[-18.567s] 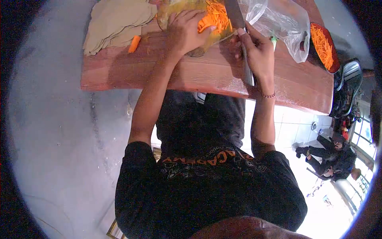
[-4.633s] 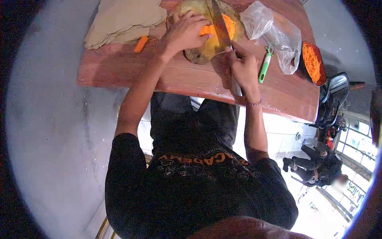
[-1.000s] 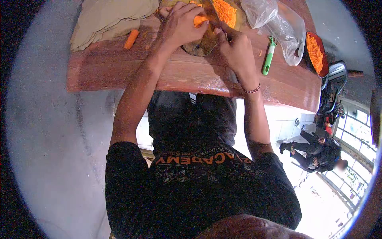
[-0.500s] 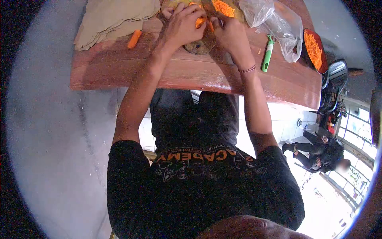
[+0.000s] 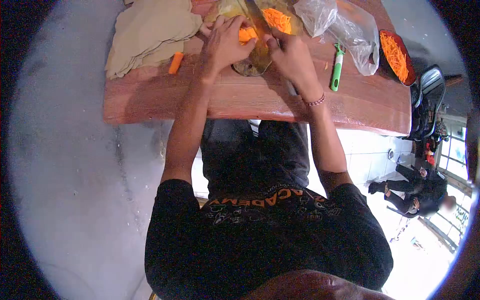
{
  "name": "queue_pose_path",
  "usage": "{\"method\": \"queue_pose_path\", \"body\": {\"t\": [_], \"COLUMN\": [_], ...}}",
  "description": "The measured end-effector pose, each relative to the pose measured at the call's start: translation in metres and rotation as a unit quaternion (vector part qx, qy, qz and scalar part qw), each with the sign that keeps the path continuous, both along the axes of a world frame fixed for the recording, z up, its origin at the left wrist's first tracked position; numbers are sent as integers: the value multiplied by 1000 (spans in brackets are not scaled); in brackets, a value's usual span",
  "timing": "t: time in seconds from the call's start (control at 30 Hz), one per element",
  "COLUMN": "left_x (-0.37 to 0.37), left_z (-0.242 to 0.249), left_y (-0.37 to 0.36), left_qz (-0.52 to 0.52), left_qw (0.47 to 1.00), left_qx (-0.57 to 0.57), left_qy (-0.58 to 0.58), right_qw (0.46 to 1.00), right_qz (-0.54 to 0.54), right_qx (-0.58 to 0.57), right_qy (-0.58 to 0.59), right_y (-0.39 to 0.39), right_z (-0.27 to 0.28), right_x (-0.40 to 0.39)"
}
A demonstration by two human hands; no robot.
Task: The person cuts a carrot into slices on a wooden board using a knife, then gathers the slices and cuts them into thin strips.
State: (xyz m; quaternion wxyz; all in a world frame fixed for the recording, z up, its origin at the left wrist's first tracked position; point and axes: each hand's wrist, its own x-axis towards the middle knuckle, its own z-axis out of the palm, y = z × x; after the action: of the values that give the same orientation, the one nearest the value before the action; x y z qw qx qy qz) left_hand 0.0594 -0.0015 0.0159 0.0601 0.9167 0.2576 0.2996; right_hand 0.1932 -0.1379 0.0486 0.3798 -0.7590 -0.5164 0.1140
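Carrot-cutting seems in hand: the left hand (image 5: pixel 226 44) clamps a carrot piece (image 5: pixel 246 35) on the cutting board (image 5: pixel 248 67); the right hand (image 5: pixel 295 59) grips the knife (image 5: pixel 258 19), carrot shreds (image 5: pixel 277 20) to its right. Another stroke would call for tucked fingertips.

Seemingly narrow gap, carrot (image 5: pixel 246 35) to knife (image 5: pixel 259 19)

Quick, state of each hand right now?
Left hand: holding carrot on the board.
Right hand: closed around the knife.
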Motion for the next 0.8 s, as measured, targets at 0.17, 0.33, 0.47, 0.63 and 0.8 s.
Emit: {"method": "queue_pose_path", "body": {"t": [0.17, 0.33, 0.47, 0.63, 0.8], "left_x": [-1, -1, -2, -1, -9], "left_z": [3, -9, -6, -2, 8], "left_y": [5, 16, 15, 16, 18], "left_qz": [-16, -43, -81, -87, -85], "left_qw": [999, 997, 991, 986, 947], "left_qx": [-42, -54, -100, -137, -264], "left_qy": [20, -19, -30, -50, -165], "right_qw": [999, 999, 999, 997, 991], "right_qz": [-15, -27, -43, -40, -23], "right_qx": [-21, -22, -18, 15, 40], "right_qy": [25, 10, 13, 62, 126], "right_y": [-6, -4, 2, 4, 3], "right_z": [8, 4, -4, 0, 4], "right_x": [-13, -9, 12, 18, 13]}}
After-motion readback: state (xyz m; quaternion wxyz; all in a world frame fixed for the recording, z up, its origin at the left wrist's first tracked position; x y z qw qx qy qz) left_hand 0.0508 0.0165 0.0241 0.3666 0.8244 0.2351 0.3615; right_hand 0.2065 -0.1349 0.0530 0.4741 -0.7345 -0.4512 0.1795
